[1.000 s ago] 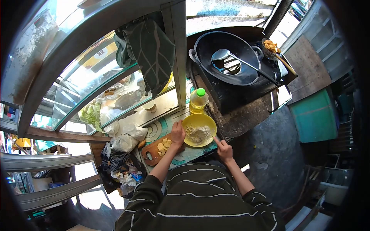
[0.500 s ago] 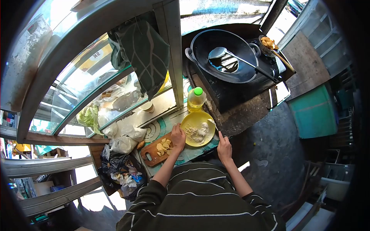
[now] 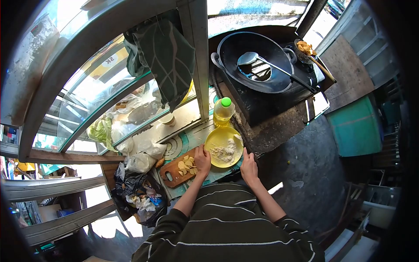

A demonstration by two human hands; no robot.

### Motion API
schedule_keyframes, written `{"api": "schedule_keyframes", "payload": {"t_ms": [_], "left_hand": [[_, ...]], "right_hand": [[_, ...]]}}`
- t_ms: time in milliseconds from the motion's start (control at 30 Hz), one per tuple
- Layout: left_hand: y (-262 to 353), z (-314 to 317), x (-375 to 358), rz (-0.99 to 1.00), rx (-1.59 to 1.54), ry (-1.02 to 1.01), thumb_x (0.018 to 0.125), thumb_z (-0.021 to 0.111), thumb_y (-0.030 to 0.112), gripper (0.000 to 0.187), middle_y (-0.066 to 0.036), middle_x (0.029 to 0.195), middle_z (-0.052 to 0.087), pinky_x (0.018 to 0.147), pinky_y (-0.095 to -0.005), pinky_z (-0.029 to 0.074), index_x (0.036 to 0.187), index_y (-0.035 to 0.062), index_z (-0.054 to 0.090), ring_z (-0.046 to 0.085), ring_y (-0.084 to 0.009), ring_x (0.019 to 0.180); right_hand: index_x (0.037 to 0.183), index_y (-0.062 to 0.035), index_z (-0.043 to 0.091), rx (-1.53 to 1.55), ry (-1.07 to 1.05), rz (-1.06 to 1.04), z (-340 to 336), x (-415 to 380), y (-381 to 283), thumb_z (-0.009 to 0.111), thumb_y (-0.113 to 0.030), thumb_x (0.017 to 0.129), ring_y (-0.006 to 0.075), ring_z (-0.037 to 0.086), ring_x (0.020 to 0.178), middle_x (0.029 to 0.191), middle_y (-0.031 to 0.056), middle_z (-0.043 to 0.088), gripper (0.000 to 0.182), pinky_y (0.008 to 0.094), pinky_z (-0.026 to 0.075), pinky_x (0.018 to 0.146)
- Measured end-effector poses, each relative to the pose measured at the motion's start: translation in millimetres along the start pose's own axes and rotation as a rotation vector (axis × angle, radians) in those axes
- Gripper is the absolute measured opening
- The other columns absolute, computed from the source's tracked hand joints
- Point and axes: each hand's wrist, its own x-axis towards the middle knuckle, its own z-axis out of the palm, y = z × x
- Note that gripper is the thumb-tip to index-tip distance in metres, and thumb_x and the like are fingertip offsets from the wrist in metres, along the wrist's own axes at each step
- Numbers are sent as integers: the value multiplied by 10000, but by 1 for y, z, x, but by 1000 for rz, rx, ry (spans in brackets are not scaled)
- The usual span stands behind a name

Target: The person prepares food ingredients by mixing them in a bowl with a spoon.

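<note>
A yellow bowl [image 3: 215, 161] with white flour [image 3: 225, 151] in it stands on the counter in front of me. My left hand [image 3: 202, 161] has its fingers closed on the bowl's left rim. On the opposite side, my right hand [image 3: 249, 167] is closed at the right rim, its fingertips partly hidden. A pale bit [image 3: 238, 138], too small to name, shows at the bowl's upper right edge. Beside my left hand lies a wooden cutting board [image 3: 171, 174] bearing pale yellow slices [image 3: 187, 165]. Just behind the bowl stands an oil bottle [image 3: 223, 112] with a green cap.
A black wok [image 3: 231, 50] on the stove holds a ladle [image 3: 248, 58]. Right of it is a strainer of fried food [image 3: 305, 47]. A glass case [image 3: 87, 107] and hanging cloth [image 3: 168, 61] border the left. A black rubbish bag [image 3: 124, 185] sits lower left.
My right hand has moved slightly up and left, closer against the bowl's rim. My left hand and the bowl have barely moved.
</note>
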Motion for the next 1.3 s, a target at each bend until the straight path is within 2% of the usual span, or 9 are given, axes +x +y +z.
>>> {"api": "schedule_keyframes", "payload": {"t_ms": [133,200,333,400,667,867,1067,1167,1300], "left_hand": [[-1,-1,-7,12,34,51,766,486,6,259,-188,835,517,618,-427,427,1018,-14,542,534,-368,730],[-1,-1,-7,8,31,50,766,488,10,260,-187,831,516,617,-428,426,1020,-12,542,535,-367,728],[3,-2,-8,-20,27,14,769,492,16,253,-181,825,513,612,-428,425,1015,-5,546,538,-361,725],[5,-3,-10,-14,9,28,770,493,18,250,-179,827,515,610,-422,426,1013,-2,547,539,-357,724],[0,-2,-15,-20,-17,55,775,500,20,252,-167,829,523,609,-397,435,1020,-4,552,548,-338,712],[7,-5,-14,-16,-30,64,779,502,19,243,-168,825,523,605,-392,437,1015,-4,557,555,-326,712],[2,-6,-10,-61,-43,16,778,509,26,245,-171,839,536,643,-392,437,1015,-7,562,550,-334,753],[-1,1,-2,-9,41,-54,795,487,30,250,-180,867,540,670,-406,438,1030,-7,561,552,-349,774],[-4,7,12,40,33,-70,809,471,32,273,-193,870,547,711,-417,438,1069,-4,548,546,-363,810]], "right_hand": [[1286,-21,363,-42,-96,30,-1,-20,4,418,-4,786,417,578,746,984,246,462,502,472,479,670],[1269,-8,388,-38,-113,51,-4,-27,7,397,-28,832,410,561,771,936,235,462,437,474,462,675],[1275,-3,374,35,-56,19,-5,-11,-1,390,-24,832,409,560,767,941,238,459,444,478,459,678],[1284,0,335,38,-21,19,-2,-1,-8,415,-14,799,411,580,775,998,248,457,492,477,476,679],[1288,8,315,-55,-165,91,-2,-22,5,416,-15,794,424,576,799,1003,262,456,504,468,478,698],[1285,-12,334,38,-22,4,1,-9,4,410,-16,797,427,572,794,1003,262,469,495,479,471,700],[1254,-44,432,59,-120,-37,-7,-29,24,416,-33,818,405,560,819,906,225,510,436,464,463,695],[1192,-41,506,195,53,-82,-14,-24,27,424,-42,832,389,549,751,833,221,527,370,445,442,673],[1147,-17,532,349,96,-172,-11,3,23,425,-40,844,379,559,787,807,230,562,323,424,434,685]]}}
